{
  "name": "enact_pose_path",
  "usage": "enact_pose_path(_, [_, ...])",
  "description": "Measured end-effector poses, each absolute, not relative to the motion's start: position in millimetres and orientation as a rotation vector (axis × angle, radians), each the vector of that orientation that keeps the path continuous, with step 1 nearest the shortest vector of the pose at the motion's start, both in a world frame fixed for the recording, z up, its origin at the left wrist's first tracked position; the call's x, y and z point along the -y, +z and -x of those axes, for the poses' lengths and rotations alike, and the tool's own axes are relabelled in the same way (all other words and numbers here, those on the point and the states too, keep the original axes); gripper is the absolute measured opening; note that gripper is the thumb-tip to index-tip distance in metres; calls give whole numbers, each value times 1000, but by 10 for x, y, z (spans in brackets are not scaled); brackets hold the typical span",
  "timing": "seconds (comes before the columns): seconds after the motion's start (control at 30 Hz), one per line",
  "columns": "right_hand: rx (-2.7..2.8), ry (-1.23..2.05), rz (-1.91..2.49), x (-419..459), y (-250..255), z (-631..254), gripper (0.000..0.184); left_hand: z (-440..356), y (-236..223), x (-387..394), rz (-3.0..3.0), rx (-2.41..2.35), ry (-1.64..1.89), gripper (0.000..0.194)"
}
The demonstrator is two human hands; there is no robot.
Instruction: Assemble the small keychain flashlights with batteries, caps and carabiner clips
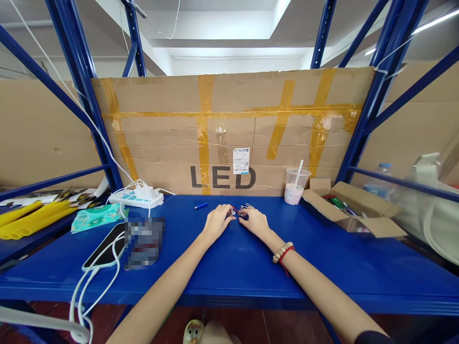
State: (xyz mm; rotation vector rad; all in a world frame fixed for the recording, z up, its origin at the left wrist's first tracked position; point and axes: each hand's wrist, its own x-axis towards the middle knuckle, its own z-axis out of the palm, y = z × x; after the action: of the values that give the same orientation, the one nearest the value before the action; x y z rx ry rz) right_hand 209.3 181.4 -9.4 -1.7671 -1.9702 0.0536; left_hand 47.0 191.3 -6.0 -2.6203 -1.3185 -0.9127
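My left hand [218, 220] and my right hand [256, 222] rest close together near the middle of the blue shelf top [236, 267]. Both have curled fingers, pinched around small dark and reddish pieces [234, 210] between them. Those pieces are too small and too covered to name. Some whitish and blue bits [245, 206] show by the right fingertips. To the left of my left hand lies a short blue cylinder [201, 206], like a pen cap, touched by neither hand. A beaded bracelet and a red cord circle my right wrist.
On the left are a white power strip [138, 196], a teal packet [96, 217], a phone [105, 246] with white cables and a blurred dark pouch [143, 243]. A plastic cup [296, 186] and an open cardboard box [353, 205] stand right. Taped cardboard [161, 143] backs the shelf.
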Motion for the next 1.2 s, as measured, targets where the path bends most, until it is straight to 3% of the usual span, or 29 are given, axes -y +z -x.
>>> enact_pose_path(0.3, [2021, 43, 1779, -1786, -48, -2099, 20, -472, -47, -1908, 2645, 1241, -850, 6])
enact_pose_path(0.57, [2102, -37, 1757, -1822, -77, -2124, 20, -457, -110, -1931, 2628, 1310, -1007, 21])
enact_pose_path(0.73, [2125, -9, 1737, -1839, -86, -2125, 16, -437, -91, -1906, 2580, 1434, -968, 17])
enact_pose_path(1.03, [1856, -65, 1235, -1759, -22, -2018, 22, -435, -88, -1903, 2576, 1439, -852, 21])
enact_pose_path(1.2, [1912, -116, 1164, -1768, -67, -1999, 21, -400, -137, -1944, 2569, 1385, -869, 23])
